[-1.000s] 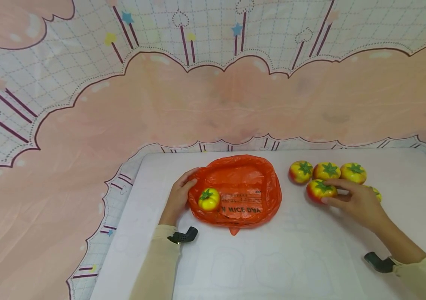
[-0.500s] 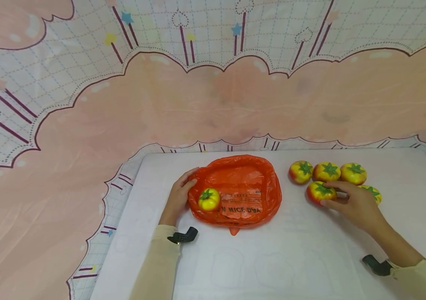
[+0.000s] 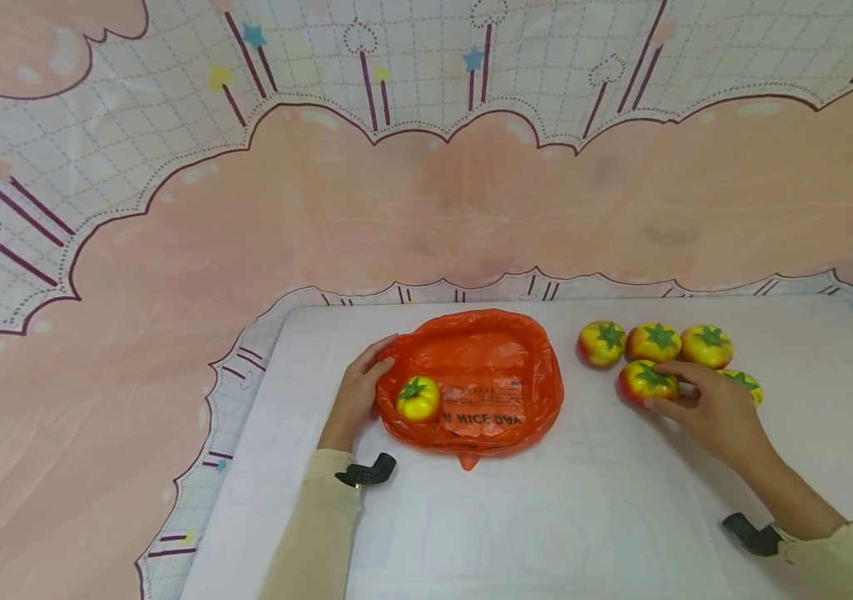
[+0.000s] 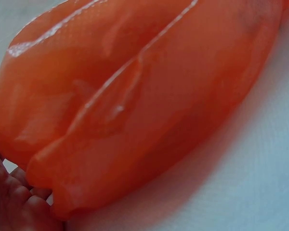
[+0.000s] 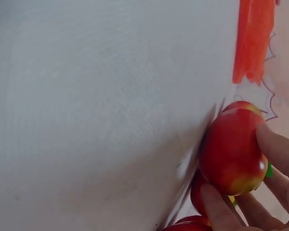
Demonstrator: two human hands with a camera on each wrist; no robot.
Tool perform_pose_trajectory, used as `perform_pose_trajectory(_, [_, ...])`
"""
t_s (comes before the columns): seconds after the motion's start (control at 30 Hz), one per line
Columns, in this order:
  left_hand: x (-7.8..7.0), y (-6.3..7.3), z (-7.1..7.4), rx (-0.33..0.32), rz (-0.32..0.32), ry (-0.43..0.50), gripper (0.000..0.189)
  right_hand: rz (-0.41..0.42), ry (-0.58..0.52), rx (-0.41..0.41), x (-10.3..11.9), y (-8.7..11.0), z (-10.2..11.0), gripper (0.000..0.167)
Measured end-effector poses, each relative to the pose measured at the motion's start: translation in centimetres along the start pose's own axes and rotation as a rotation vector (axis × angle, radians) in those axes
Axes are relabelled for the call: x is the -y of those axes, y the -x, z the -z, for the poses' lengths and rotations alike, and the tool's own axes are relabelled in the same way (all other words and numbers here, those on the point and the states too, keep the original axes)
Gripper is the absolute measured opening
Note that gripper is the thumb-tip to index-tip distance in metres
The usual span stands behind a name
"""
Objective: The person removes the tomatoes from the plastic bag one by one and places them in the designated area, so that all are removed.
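My left hand [image 3: 358, 390] grips the left rim of an orange-red plastic bag [image 3: 539, 367], thumb over the edge. The bag lies with its mouth spread wide, printed lettering showing inside. One yellow tomato [image 3: 418, 404] with a green star-shaped top sits in it near that hand. In the left wrist view the bag's side [image 4: 149, 120] fills most of the picture. My right hand [image 3: 722, 412] pinches a red-and-yellow tomato [image 3: 639, 387] between thumb and fingers. From the right wrist, this tomato's red underside [image 5: 231, 149] shows over the white tabletop.
Behind the held tomato stand three more in a row, the left tomato [image 3: 601, 344], the middle tomato [image 3: 654, 343] and the right tomato [image 3: 707, 347]. Another tomato [image 3: 747, 387] is partly hidden by my right hand. The white table [image 3: 516, 517] meets a patterned cloth backdrop [image 3: 471, 208].
My right hand and wrist have shifted slightly toward the table's front, uncovering more of the tomato behind it. The pinched tomato has moved a little to the right. My left hand stays put.
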State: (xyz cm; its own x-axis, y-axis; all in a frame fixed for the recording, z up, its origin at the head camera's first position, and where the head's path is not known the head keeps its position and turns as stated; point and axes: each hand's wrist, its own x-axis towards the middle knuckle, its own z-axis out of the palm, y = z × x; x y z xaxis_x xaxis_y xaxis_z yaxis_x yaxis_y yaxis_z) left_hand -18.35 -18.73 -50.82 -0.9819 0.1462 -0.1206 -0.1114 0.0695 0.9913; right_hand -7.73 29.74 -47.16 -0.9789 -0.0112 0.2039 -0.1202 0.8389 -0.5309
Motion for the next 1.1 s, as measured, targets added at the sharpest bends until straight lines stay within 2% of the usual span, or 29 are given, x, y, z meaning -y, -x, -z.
perform_pose_trajectory(0.37, [-0.1,0.1,0.0,-0.009,0.000,-0.009,0.038,-0.049,0.005,0.047,0.8,0.0,0.8,0.054])
perform_pose_trajectory(0.63, [0.1,-0.1,0.1,-0.002,0.000,-0.008,0.038,0.006,-0.029,0.015,2.2,-0.7,2.1,0.051])
perform_pose_trajectory(0.77, [0.2,-0.1,0.1,-0.003,-0.006,0.001,0.038,0.012,-0.048,0.012,3.4,-1.7,2.0,0.051])
perform_pose_trajectory(1.0, [0.1,0.0,0.1,0.002,-0.024,-0.011,0.039,0.011,-0.092,0.089,6.7,-3.7,0.9,0.056])
perform_pose_trajectory(1.1, [0.0,0.0,0.1,0.001,-0.027,-0.004,0.039,0.030,-0.128,0.117,8.4,-4.6,-0.1,0.054])
